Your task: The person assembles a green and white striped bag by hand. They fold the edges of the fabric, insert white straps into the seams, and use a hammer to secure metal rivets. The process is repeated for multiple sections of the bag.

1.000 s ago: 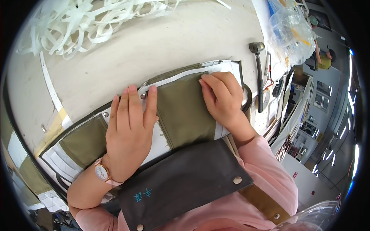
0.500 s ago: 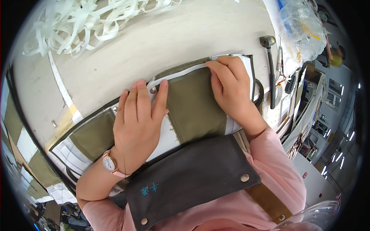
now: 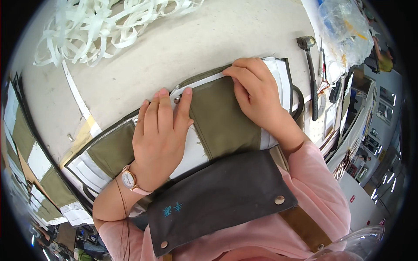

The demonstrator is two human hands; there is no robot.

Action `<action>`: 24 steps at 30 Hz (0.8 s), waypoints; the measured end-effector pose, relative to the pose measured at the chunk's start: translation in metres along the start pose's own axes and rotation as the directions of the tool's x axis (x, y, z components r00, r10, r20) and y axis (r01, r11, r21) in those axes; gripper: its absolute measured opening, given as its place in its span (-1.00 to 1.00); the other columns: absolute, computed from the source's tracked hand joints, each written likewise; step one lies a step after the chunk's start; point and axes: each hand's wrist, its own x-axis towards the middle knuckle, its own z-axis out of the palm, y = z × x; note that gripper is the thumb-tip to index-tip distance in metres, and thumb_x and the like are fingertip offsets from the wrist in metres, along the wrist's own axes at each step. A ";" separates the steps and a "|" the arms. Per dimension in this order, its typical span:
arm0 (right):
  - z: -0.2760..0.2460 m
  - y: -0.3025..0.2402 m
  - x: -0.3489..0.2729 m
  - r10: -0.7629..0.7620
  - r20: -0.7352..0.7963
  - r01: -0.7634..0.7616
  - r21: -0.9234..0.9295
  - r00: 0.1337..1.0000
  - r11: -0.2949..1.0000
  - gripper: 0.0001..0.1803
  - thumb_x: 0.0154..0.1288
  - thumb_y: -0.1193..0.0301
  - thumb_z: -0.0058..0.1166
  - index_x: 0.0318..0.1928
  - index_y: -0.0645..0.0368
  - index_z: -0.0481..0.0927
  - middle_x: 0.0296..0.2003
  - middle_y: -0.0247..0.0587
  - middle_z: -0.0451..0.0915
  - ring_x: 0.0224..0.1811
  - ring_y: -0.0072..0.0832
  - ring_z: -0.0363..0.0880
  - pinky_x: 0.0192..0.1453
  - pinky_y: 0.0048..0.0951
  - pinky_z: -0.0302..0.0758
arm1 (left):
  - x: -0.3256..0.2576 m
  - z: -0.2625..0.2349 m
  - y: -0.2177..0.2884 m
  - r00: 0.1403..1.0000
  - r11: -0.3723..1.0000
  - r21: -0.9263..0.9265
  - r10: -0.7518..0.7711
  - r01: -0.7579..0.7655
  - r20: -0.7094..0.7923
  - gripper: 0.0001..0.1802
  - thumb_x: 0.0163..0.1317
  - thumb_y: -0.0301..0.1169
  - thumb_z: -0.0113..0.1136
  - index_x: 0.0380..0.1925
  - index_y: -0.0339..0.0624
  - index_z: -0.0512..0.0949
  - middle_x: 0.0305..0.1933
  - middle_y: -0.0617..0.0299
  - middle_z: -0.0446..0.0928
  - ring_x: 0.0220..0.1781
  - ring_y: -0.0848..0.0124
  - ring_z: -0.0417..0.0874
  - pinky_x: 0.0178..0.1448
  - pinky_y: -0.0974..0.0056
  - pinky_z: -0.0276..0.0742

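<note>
An olive-green and white fabric panel [image 3: 224, 122] with dark edging lies in front of me, its lower edge covered by my dark apron flap. A narrow white strip [image 3: 203, 82] runs along its far edge. My left hand [image 3: 159, 135] rests flat on the panel, fingers stretched toward that edge. Between its index and middle fingers shows a round metal snap [image 3: 176, 100]. Farther right, my right hand [image 3: 259, 95] pinches the strip at the edge with thumb and index finger, the other fingers curled.
Tangled white ribbon [image 3: 104, 28] heaps at the far left of the worktable [image 3: 209, 35]. A dark-handled hammer [image 3: 312, 80] lies to the right, with a clear plastic bag [image 3: 346, 35] beyond it. More olive and white panels [image 3: 37, 161] hang at the left edge.
My right hand has slid left along the strip, closer to the left hand. The left hand keeps its place on the panel. The whole view has shifted slightly.
</note>
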 end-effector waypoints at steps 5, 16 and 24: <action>0.000 -0.001 -0.005 -0.163 -0.010 0.161 -0.086 0.987 0.983 -0.62 -0.04 0.61 0.27 -0.12 0.07 0.74 -0.14 -0.32 0.58 -0.15 -0.29 0.52 -0.06 -0.25 0.46 | 0.000 0.001 0.000 1.000 1.000 0.017 0.002 -0.002 -0.011 -0.42 0.28 -0.16 0.24 0.30 -0.06 0.52 0.15 -0.07 0.49 0.12 0.16 0.58 0.27 0.08 0.58; -0.004 -0.019 0.000 -0.134 0.126 0.165 -0.285 0.983 0.944 -0.61 0.02 0.49 0.26 -0.06 0.04 0.74 -0.08 -0.36 0.59 -0.08 -0.32 0.50 0.01 -0.28 0.41 | 0.000 0.007 0.000 0.997 1.000 -0.011 -0.021 0.020 -0.076 -0.38 0.18 -0.08 0.29 0.26 0.00 0.57 0.11 -0.01 0.49 0.02 0.09 0.56 0.18 0.07 0.57; 0.016 -0.027 0.004 -0.176 0.114 0.183 -0.055 0.978 0.982 -0.57 -0.01 0.68 0.16 -0.06 0.17 0.72 -0.04 -0.22 0.59 -0.02 -0.19 0.53 0.02 -0.21 0.52 | 0.000 0.006 0.000 0.996 0.997 -0.070 -0.027 0.021 -0.084 -0.35 0.15 -0.09 0.33 0.26 -0.05 0.56 0.12 -0.03 0.47 0.10 0.10 0.52 0.26 0.02 0.53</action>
